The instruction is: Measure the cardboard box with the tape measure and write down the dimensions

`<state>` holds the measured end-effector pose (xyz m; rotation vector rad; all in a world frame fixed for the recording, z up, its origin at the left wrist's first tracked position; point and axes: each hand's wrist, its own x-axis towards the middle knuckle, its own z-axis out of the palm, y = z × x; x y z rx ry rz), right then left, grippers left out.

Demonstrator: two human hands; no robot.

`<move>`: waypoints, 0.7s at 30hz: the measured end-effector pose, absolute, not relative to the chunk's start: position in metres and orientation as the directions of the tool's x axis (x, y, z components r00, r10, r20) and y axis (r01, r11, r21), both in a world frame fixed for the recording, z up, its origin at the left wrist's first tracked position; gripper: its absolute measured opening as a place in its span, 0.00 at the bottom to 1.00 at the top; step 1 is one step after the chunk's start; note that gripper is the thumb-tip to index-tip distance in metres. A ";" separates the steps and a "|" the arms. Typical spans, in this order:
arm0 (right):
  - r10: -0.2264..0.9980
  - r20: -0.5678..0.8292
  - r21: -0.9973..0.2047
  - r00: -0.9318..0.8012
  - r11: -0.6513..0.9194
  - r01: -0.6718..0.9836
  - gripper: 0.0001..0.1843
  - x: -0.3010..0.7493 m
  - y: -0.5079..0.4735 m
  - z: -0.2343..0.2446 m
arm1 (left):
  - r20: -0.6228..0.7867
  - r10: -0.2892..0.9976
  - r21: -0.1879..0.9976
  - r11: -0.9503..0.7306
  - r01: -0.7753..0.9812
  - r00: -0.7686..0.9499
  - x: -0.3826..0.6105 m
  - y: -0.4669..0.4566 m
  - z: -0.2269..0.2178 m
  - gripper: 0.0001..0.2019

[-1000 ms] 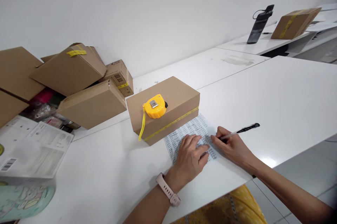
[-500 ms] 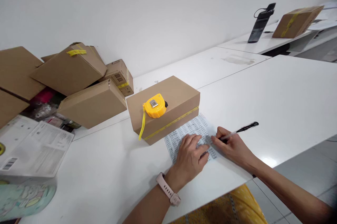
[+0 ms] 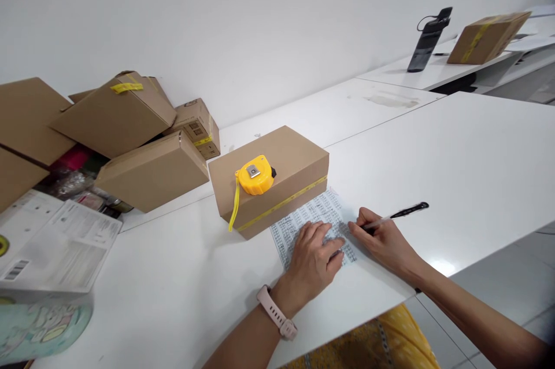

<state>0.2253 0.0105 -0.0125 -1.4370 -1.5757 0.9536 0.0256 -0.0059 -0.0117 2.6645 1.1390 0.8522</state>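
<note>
My left hand (image 3: pixel 314 256) lies flat on a sheet of paper (image 3: pixel 284 239) covered in rows of handwriting, its fingers slightly spread. In my right hand (image 3: pixel 384 242) is a pen (image 3: pixel 403 211) with a clear barrel and black end, its tip hidden by my fingers at the sheet's right edge. Just beyond the paper sits a closed cardboard box (image 3: pixel 295 152) with a strip of yellow tape along its side. On top of that box rests a yellow tape measure (image 3: pixel 255 175), its wrist strap hanging over the edge.
Several cardboard boxes (image 3: pixel 117 111) are piled at the left against the wall. Below them lie a white printed package (image 3: pixel 82 236) and a mint-green cartoon-patterned item (image 3: pixel 43 328). A dark water bottle (image 3: pixel 427 42) and a taped box (image 3: pixel 485 39) stand far right.
The pen's rear end has shifted very slightly to the right in my right hand. My left hand, the box and the tape measure stay in place.
</note>
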 end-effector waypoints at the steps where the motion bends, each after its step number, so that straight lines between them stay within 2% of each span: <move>1: 0.997 0.059 -0.910 -0.052 0.075 0.408 0.19 0.225 0.010 -0.012 | 0.453 0.697 0.320 -0.709 0.628 0.556 0.026 -0.006 -0.012 0.12; 21: 0.996 0.082 -0.895 -0.044 0.093 0.437 0.19 0.226 0.011 -0.012 | 0.443 0.702 0.325 -0.705 0.630 0.557 0.025 -0.006 -0.012 0.12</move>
